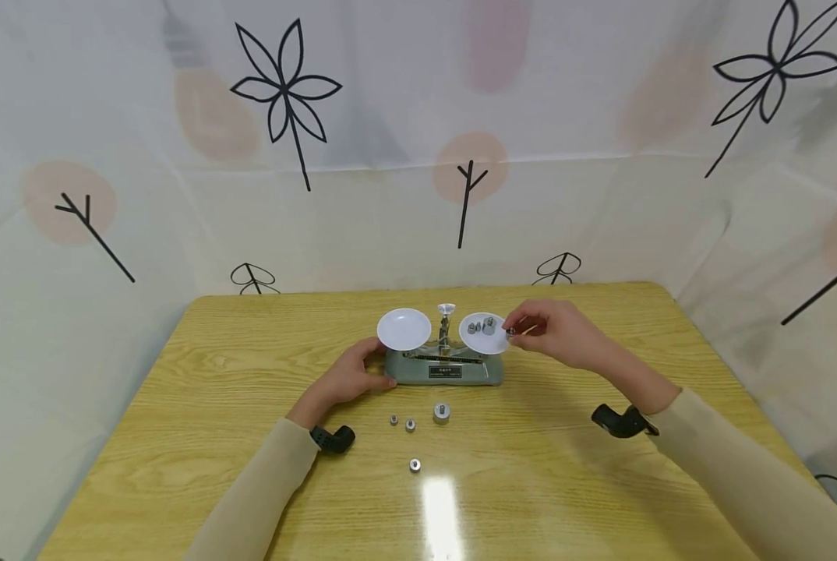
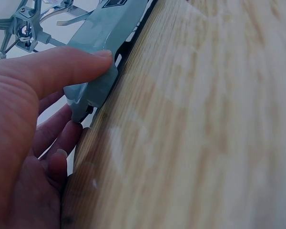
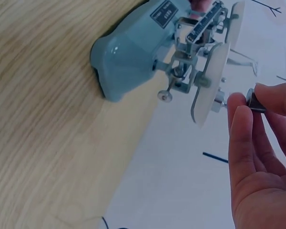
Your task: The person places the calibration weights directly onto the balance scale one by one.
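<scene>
cloth-walled booth [image 1: 362,218], wooden table [image 1: 180,467]

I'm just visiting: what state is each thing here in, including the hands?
Balance: upright on the table
Left pan: facing up, empty
Right pan: facing up, bearing three metal weights
Held weight: off the pan, pinched
Four other weights: standing on the table
Left hand's grip: holding the balance's left end
Right hand's grip: pinching the held weight
</scene>
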Demonstrator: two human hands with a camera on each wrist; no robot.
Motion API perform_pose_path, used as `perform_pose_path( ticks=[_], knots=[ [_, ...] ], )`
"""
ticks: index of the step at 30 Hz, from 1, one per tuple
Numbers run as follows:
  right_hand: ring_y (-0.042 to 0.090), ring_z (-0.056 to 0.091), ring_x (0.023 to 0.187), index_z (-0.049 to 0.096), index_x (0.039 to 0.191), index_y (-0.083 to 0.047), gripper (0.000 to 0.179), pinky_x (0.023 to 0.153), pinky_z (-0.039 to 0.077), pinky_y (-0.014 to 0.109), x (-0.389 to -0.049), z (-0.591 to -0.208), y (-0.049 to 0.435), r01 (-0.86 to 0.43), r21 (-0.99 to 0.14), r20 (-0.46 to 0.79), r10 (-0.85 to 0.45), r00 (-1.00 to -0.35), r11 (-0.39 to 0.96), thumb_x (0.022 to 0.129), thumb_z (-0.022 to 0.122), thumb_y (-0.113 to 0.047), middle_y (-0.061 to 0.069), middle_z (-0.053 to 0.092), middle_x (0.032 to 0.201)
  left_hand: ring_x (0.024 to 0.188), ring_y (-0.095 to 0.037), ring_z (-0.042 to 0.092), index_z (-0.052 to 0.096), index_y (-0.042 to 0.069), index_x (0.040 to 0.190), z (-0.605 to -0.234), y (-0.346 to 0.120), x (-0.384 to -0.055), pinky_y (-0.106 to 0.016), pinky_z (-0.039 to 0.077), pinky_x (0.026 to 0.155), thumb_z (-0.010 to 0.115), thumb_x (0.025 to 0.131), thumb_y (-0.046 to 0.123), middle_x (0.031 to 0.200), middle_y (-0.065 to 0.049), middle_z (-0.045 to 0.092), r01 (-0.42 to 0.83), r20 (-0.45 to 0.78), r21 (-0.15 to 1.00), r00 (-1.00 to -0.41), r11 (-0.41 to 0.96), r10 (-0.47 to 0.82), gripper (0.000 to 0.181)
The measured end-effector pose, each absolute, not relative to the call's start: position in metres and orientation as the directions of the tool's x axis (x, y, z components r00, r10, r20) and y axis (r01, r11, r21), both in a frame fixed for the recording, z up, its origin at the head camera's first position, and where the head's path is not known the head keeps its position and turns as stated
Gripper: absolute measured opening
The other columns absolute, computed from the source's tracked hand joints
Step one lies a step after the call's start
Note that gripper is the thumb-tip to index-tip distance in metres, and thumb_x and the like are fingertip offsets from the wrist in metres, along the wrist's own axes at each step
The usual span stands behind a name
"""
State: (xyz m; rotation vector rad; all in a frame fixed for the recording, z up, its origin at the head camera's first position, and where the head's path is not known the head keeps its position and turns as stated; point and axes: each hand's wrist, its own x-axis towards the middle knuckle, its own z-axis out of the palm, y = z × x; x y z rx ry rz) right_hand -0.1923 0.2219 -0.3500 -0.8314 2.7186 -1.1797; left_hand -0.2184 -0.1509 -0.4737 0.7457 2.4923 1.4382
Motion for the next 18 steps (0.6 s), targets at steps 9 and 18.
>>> perform_pose_path(
  ticks=[9,18],
  knots=[
    [0.022,0.067,0.089,0.071,0.102,-0.003,0.016,0.070,0.055,0.031,-0.208,-0.349,0.223,-0.436,-0.679,0.117,-0.500,-0.858,0.591,0.087,0.076,-0.004,0.008,0.070,0.100,0.121,-0.028,0.051,0.059,0.003,0.129,-0.468,-0.150,-0.215,-0.049,0.039,0.105,0.084,0.080,0.010,0.125,-0.010,0.059,0.340,0.108,0.852,-0.858,0.398,0.502,0.055],
    [0.022,0.067,0.090,0.071,0.100,-0.005,0.015,0.069,0.054,0.032,-0.221,-0.351,0.222,-0.457,-0.645,0.106,-0.521,-0.847,0.612,0.087,0.076,-0.004,0.005,0.070,0.098,0.122,-0.027,0.051,0.059,0.004,0.129,-0.470,-0.150,-0.217,-0.048,0.038,0.106,0.084,0.079,0.009,0.125,-0.009,0.060,0.326,0.097,0.859,-0.861,0.396,0.499,0.056]
  ],
)
